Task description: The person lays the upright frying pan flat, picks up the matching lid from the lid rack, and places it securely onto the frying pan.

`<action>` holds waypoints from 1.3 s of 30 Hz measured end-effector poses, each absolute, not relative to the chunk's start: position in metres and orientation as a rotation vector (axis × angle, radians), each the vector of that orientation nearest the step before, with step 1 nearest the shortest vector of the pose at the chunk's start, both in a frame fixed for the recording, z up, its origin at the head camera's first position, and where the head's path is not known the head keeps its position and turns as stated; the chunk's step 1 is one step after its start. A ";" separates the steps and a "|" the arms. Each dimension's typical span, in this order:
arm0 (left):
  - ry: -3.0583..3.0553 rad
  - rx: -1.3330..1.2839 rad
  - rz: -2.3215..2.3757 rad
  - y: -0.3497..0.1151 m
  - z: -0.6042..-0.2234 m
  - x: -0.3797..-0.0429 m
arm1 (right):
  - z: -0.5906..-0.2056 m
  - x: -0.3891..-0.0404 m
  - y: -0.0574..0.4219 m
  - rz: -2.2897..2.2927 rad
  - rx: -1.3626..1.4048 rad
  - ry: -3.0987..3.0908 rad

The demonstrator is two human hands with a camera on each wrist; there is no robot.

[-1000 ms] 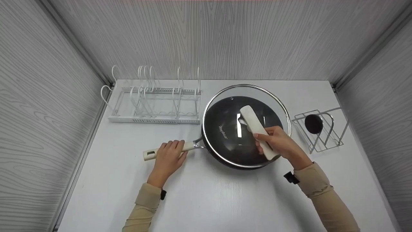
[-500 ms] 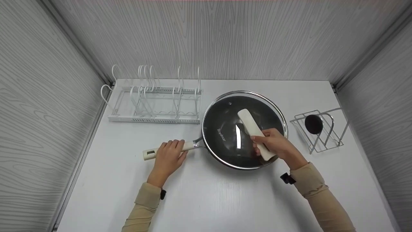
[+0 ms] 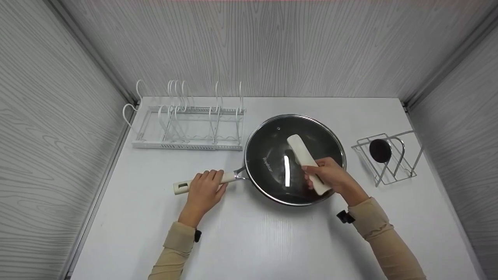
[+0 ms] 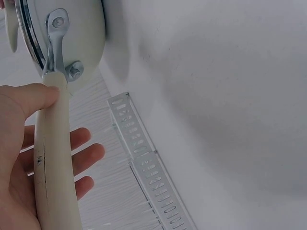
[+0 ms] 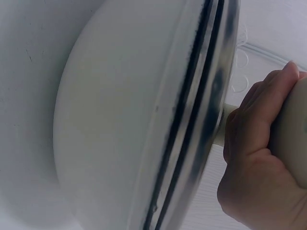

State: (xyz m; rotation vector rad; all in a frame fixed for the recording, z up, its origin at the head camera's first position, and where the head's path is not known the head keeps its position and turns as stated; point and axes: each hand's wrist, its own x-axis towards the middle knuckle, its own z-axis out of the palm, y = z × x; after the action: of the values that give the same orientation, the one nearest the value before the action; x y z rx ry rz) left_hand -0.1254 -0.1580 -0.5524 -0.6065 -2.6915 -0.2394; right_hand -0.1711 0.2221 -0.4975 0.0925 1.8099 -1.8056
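In the head view a wok with a cream outside [image 5: 115, 110] stands on the white table. Its glass lid [image 3: 268, 140], marked Royalstar, lies over it with the rims lined up. My left hand [image 3: 204, 190] grips the wok's cream handle [image 4: 57, 158], the thumb along the top in the left wrist view. On the lid's right half, my right hand [image 3: 328, 173] holds the long cream lid handle [image 3: 299, 147] near its front end. From the right wrist, the lid's metal rim [image 5: 192, 124] sits right at the wok's edge. Part of the lid handle is hidden under my fingers.
A white rack [image 3: 186, 146] with several upright hoops stands at the back left. On the right is a grey wire rack [image 3: 369, 167], with a dark round piece [image 3: 380, 151] at it. Grey wood-grain walls [image 3: 253, 46] border the table at the back and sides.
The lid has come down and slightly toward me, from raised over the wok's back edge to lined up with its rim. My right hand moved with it; my left stayed on the handle.
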 end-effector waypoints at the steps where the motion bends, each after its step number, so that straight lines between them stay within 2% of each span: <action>1: -2.691 -0.608 -0.242 -0.158 -0.552 -0.125 | -0.498 -0.171 0.222 -1.805 0.093 1.814; 39: -2.620 -0.573 -0.372 -0.157 -0.555 -0.125 | -0.502 -0.169 0.215 -1.798 0.103 1.722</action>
State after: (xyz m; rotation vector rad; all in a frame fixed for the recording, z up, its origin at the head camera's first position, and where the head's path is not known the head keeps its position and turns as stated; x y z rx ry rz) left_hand -0.1252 -0.1567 -0.5549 -0.5734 -2.6196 -0.3721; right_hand -0.1688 0.2154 -0.5024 0.1029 1.7218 -1.7983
